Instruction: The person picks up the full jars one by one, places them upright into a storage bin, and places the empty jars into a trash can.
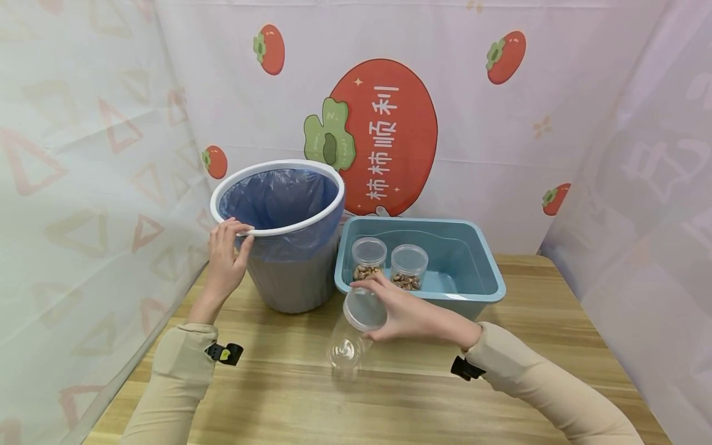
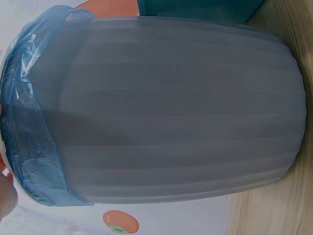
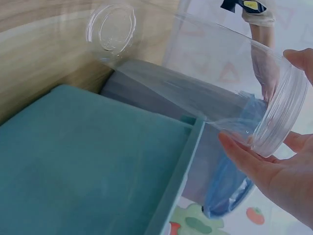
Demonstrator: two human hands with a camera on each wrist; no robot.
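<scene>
My right hand [image 1: 397, 309] grips a tall clear plastic jar [image 1: 349, 340] around its lidded end, thumb on one side and fingers on the other. The jar tilts above the table in front of the blue tub, and I see nothing inside it. In the right wrist view, the see-through jar [image 3: 161, 58] stretches across the trash can behind it. My left hand [image 1: 227, 253] holds the white rim of a grey trash can [image 1: 292, 281], which is lined with a blue plastic bag [image 1: 278, 191]. The left wrist view shows mostly the can's ribbed side [image 2: 171, 112].
A blue plastic tub [image 1: 461, 253] stands right of the trash can. Inside it are two clear lidded jars, a left one [image 1: 369, 253] and a right one [image 1: 409, 262], each partly filled with brown nut-like pieces. Wooden table [image 1: 289, 402] lies underneath; printed cloth walls [image 1: 473, 123] surround it.
</scene>
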